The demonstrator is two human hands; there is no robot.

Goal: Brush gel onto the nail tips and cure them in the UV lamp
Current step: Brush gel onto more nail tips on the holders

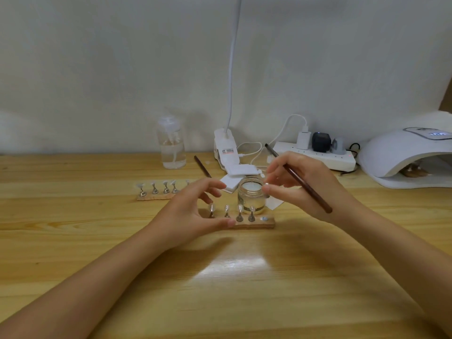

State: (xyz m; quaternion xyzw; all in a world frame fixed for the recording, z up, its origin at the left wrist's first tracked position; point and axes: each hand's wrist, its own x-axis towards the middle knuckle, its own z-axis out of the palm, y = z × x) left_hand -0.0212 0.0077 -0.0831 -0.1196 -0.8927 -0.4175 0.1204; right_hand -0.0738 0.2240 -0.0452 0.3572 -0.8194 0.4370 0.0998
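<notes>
Resting on: a pale wooden table against a white wall, everything below set out on it.
Far left: a clear pump bottle stands near the wall, part full of clear liquid.
Rear holder: a wooden strip carries a row of nail tips on metal stands; its right end is hidden behind the left hand.
Loose stick: a thin dark brush handle lies behind that hand, its lower end covered.
Left hand: fingers loosely curved and spread, thumb pressed along the front edge of the near holder; it grips nothing else.
Nail tips: four clear ones upright on the near holder, the leftmost just beside the left fingers; one round magnet spot at the right end is bare.
Centre: an open glass gel jar stands just behind the near holder, with white wipes behind it.
Clip lamp: white, with a small printed label too blurred to read.
Right hand: fingers curled round a dark brush, fingertips beside the jar rim.
Power strip: white, plugs in it.
UV lamp: far right, display lit but unreadable.
</notes>
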